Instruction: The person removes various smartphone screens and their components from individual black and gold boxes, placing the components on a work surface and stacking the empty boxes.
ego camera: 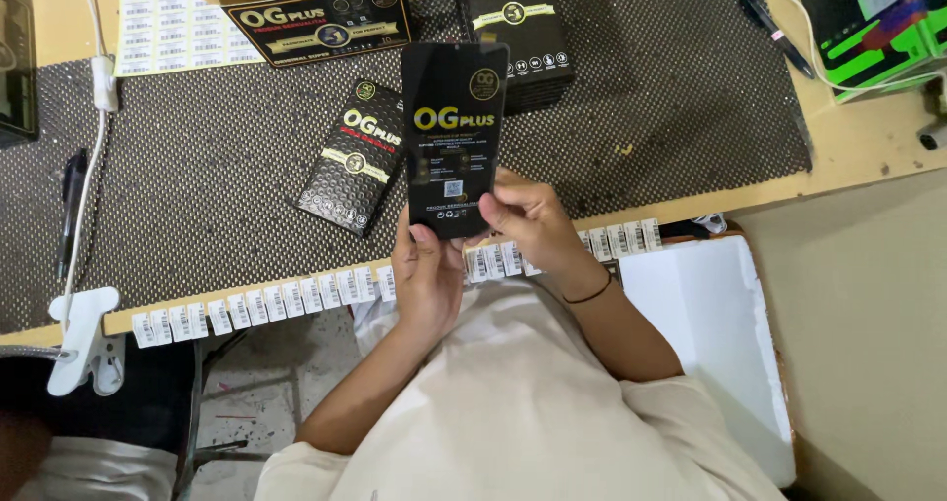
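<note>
**Black panel held upright over the mat**

A flat, glossy black rectangular phone panel (453, 136) with gold print is held at its lower end by both hands, its long axis running away from the person, top end pointing to the far side of the dotted black rubber mat (227, 156). The left hand (426, 276) is closed on the lower-left corner; the right hand (528, 225) pinches the lower-right edge. Just left of the panel, a small black cardboard box (355, 158) lies on the mat.
</note>
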